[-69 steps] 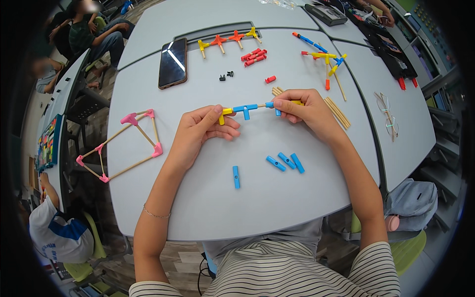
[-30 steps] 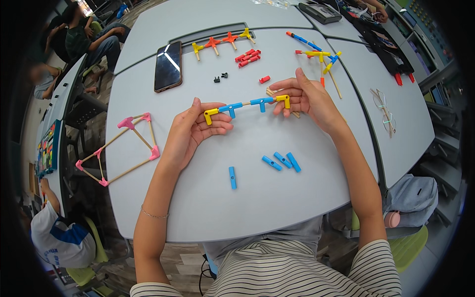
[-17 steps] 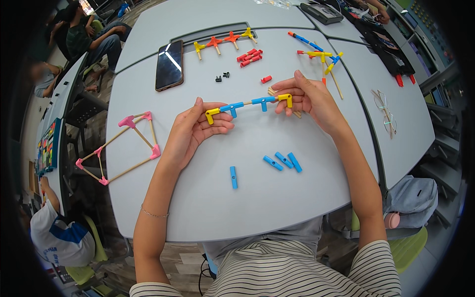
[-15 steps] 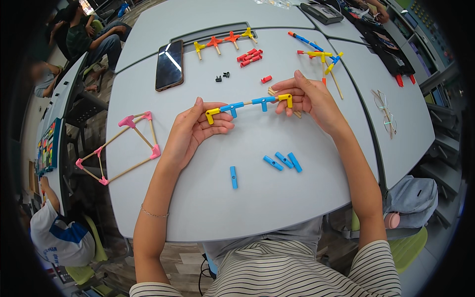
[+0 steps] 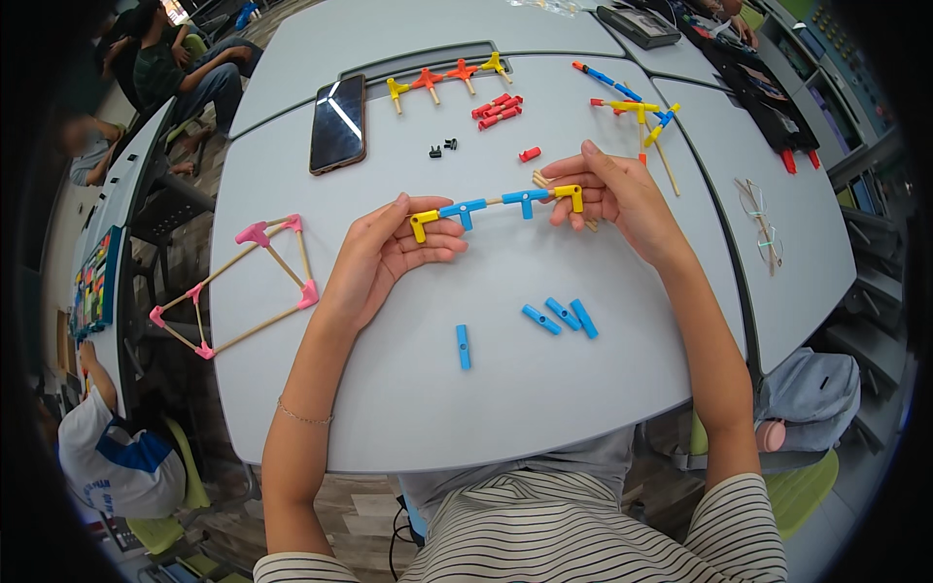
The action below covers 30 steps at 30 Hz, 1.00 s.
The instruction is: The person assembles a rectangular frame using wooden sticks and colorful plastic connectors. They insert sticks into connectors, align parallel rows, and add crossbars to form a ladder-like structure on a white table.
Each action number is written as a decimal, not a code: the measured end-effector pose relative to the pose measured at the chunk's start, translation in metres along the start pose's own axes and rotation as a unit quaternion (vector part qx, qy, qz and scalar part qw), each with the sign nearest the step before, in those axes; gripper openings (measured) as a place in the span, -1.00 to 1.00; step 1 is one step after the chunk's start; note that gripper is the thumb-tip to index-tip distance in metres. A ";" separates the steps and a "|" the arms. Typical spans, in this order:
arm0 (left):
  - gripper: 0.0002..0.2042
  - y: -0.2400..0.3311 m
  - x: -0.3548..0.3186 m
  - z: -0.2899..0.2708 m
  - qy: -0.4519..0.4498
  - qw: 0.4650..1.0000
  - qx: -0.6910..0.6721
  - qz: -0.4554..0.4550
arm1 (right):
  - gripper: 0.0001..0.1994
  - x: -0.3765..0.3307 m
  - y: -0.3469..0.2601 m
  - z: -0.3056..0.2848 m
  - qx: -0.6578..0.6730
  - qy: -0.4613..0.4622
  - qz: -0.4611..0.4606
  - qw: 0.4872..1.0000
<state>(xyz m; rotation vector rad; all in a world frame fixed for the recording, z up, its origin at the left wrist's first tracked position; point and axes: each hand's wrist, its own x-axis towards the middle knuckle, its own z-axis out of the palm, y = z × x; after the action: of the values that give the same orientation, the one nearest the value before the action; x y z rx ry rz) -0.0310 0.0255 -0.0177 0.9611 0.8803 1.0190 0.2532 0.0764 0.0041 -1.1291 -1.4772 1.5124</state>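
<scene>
Between my two hands is a stick-and-connector bar, made of wooden rod, two blue T-connectors (image 5: pixel 526 198) and a yellow elbow connector at each end. My left hand (image 5: pixel 394 248) holds it by the left yellow elbow (image 5: pixel 420 227), fingers curled beneath. By the right yellow elbow (image 5: pixel 577 197), my right hand (image 5: pixel 622 199) grips the other end. Thin wooden sticks (image 5: pixel 540 179) show around my right fingers; whether they are held or lie on the table I cannot tell. Nearer me lie a single blue tube connector (image 5: pixel 464 347) and three more blue connectors (image 5: pixel 562 315).
Beyond my hands are a phone (image 5: pixel 338 126), two small black clips, yellow and orange connectors on sticks (image 5: pixel 428 81), and red connectors (image 5: pixel 497 112). A pink-jointed stick frame (image 5: pixel 258 321) overhangs the left edge. Right: a colourful stick structure (image 5: pixel 641 109) and glasses (image 5: pixel 758 225).
The bar stays in both hands, held almost the same. The table and its things appear shifted very slightly in the view; nothing has been let go or picked up.
</scene>
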 end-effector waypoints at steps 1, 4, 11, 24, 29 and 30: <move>-0.51 0.000 0.000 0.000 -0.003 1.000 -0.002 -0.001 | -0.41 0.000 0.000 0.000 0.001 0.003 0.002 1.000; -0.53 0.001 -0.001 0.002 0.002 1.000 -0.008 -0.001 | -0.43 0.001 0.002 0.000 -0.001 0.012 0.006 1.000; -0.58 0.005 -0.001 0.005 0.010 1.000 0.009 -0.011 | -0.50 0.002 0.005 0.000 -0.014 0.020 0.008 1.000; -0.59 0.002 0.000 0.003 0.008 1.000 0.012 -0.009 | -0.52 0.000 0.004 0.001 -0.013 0.017 0.012 1.000; -0.62 -0.001 0.000 0.004 0.025 0.999 0.025 0.007 | -0.52 0.000 0.003 0.001 -0.014 0.005 0.015 1.000; -0.64 -0.002 0.000 0.006 0.039 0.998 0.042 0.013 | -0.52 0.000 0.004 0.000 -0.015 0.005 0.015 1.000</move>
<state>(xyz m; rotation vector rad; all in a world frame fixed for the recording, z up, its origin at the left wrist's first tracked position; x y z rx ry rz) -0.0249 0.0238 -0.0174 1.0110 0.9841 1.0548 0.2533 0.0757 0.0001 -1.1788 -1.4874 1.5075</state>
